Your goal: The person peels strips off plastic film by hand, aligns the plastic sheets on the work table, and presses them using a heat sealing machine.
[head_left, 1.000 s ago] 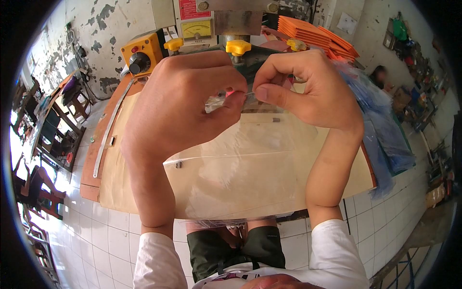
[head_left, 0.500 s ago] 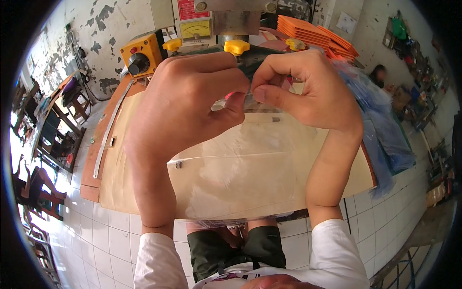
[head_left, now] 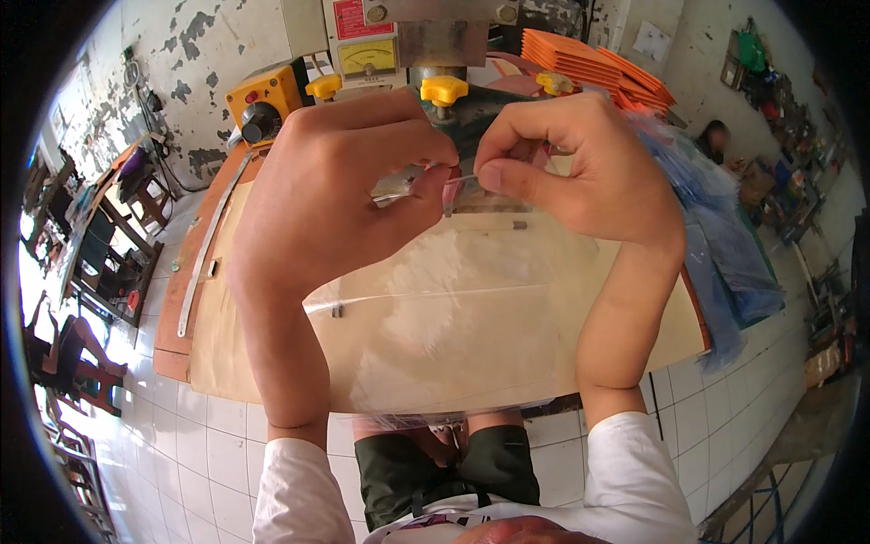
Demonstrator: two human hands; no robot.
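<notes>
I have the left hand (head_left: 340,177) pinched at the fingertips on one end of a thin strand (head_left: 460,179), the right hand (head_left: 580,163) gripping the other end between thumb and forefinger; the strand spans the small gap between them, above the far part of the desk (head_left: 172,352). My worry is the grip; so little is caught that a loosened thumb could let the strand slip; a harder pull apart might snap it (I cannot tell what it is made of from here); a sinking wrist could drag the clear sheet (head_left: 453,354) askew.

That sheet lies glossy over a tan cover (head_left: 217,363), with a ruler (head_left: 203,258) along the desk's left side; behind stand a yellow box (head_left: 265,102), a yellow knob (head_left: 443,91) and a dial (head_left: 369,56), with an orange stack (head_left: 589,68) farther right; blue plastic (head_left: 725,240) is heaped at the right edge; around it all I see white floor tiles (head_left: 213,453), a flaking wall (head_left: 186,54) and a blurred person (head_left: 716,138) in the right background.
</notes>
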